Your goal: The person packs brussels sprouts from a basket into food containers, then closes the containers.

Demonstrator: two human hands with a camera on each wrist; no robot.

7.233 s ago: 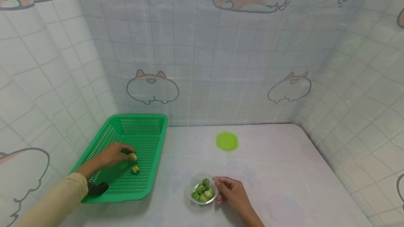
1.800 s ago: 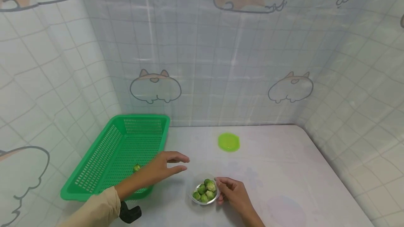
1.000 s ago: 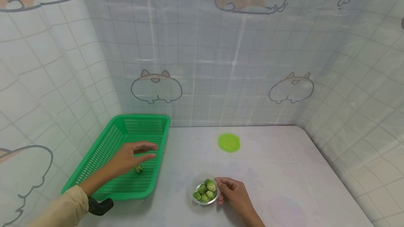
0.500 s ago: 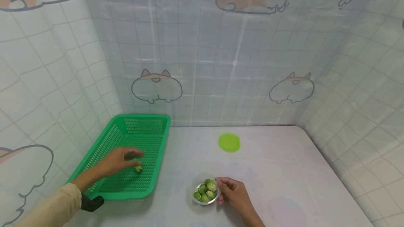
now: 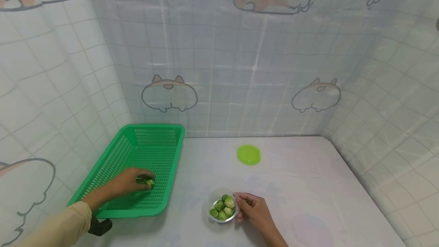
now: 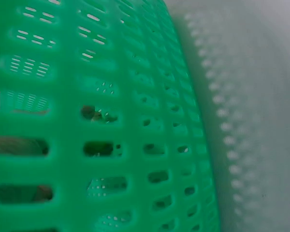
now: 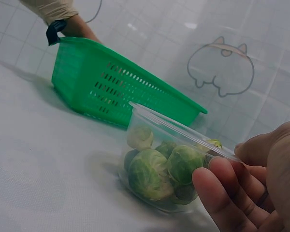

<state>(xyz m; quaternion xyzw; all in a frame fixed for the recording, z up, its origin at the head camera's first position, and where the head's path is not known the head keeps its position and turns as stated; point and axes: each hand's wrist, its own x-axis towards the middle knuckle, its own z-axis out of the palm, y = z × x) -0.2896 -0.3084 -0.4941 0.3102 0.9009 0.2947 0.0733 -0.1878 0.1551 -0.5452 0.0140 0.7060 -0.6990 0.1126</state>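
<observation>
In the head view my left hand [image 5: 130, 180] reaches down into the green plastic basket [image 5: 164, 197], thumb and fingers curled round a Brussels sprout [image 5: 149, 182] on its floor. The left wrist view shows mostly the slotted basket wall [image 6: 67, 130], with the hand only glimpsed through its slots. My right hand [image 5: 254, 212] pinches the rim of a clear plastic tub [image 5: 212, 217] that stands on the table. Seen from the right wrist, the thumb lies at the rim and the fingers against the side. Several Brussels sprouts [image 7: 150, 174] are heaped inside the tub.
A flat lime-green lid [image 5: 248, 154] lies on the pale table [image 5: 308, 186] behind the tub. Walls covered in patterned sheeting [image 5: 223, 68] close off the back and both sides. A black strap [image 5: 99, 227] sits at my left wrist.
Another sprout has gone from the basket to the tub since the earliest frame. My left hand, open over the table, has moved back left and down into the basket; my right hand stays put.
</observation>
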